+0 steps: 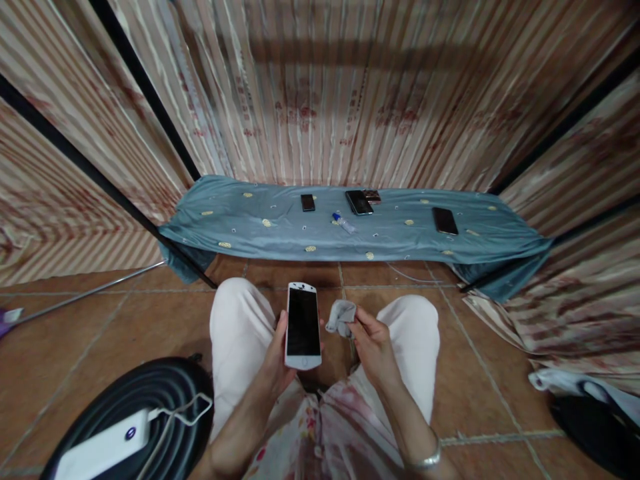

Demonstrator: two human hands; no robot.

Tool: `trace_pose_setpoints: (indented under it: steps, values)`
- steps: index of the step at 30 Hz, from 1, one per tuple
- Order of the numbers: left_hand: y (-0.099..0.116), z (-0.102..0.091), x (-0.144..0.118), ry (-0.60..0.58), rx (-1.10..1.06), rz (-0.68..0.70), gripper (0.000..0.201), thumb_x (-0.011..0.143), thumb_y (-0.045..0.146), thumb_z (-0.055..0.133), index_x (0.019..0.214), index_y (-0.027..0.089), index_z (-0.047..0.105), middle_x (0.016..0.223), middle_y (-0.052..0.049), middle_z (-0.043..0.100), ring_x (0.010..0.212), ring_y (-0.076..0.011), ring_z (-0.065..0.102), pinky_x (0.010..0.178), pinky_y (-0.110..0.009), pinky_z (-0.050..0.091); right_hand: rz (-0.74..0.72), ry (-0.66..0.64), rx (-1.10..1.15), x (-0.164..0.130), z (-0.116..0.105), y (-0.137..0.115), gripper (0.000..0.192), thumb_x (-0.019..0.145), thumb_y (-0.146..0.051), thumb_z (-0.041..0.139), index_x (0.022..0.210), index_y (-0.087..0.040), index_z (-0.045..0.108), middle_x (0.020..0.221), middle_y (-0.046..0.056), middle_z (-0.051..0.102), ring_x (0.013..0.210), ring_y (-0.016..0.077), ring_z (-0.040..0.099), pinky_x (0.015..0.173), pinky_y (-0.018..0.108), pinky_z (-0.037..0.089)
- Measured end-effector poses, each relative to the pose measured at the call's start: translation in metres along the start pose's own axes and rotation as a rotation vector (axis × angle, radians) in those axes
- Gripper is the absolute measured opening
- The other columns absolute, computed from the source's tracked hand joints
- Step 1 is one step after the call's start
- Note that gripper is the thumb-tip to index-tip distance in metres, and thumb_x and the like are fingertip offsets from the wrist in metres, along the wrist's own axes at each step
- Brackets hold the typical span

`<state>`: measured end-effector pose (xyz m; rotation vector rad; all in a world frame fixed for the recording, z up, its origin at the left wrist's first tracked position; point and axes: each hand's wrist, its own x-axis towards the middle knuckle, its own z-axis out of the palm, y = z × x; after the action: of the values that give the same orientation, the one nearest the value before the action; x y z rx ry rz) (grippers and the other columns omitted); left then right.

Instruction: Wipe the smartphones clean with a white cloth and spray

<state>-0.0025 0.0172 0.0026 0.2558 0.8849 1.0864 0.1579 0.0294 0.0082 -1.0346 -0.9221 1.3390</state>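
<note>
white smartphone (pixel 303 327) is in your left hand (pixel 279 353), dark screen facing you, thumb on its left edge, fingertips showing past the right. your right hand (pixel 373 340) pinches gray cloth (pixel 342 318) just beside the phone, gap between. your knees (pixel 235 317) flank both. beyond: blue-gray patterned cover (pixel 285 233), small blue-capped bottle (pixel 345 223) on it.

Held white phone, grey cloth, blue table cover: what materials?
White phone: front probably glass, by its smooth dark face; white surround plastic or coated metal, can't tell.
Grey cloth: matt, soft-looking fabric, by its crumpled folds; fibre unclear.
Blue cover: thin fabric, slight sheen, by its wrinkles and hanging ends.
</note>
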Motion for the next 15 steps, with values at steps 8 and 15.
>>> trace_pose_setpoints:
  steps: [8,15]
  values:
    - [-0.009,0.010,-0.004,-0.068,0.026,-0.052,0.062,0.068,0.064,0.071,0.109,0.017,0.070,0.100,-0.012,0.076,0.093,-0.0322,0.071,0.077,-0.040,0.058,-0.380,0.109,-0.588,0.034,0.002,0.010,0.026,0.089,-0.026,0.054,0.110,-0.024,0.069,0.113,0.007,0.070,0.106,0.0216,0.063,0.097,0.039,0.047]
    - [-0.025,0.009,0.002,-0.052,0.006,-0.014,0.050,0.070,0.056,0.074,0.102,0.018,0.072,0.095,-0.009,0.076,0.104,-0.0311,0.067,0.087,-0.039,0.054,-0.697,-0.038,-0.954,0.035,0.015,0.023,0.037,0.096,-0.015,0.037,0.121,-0.021,0.064,0.114,0.010,0.065,0.109,0.0220,0.058,0.099,0.040,0.047]
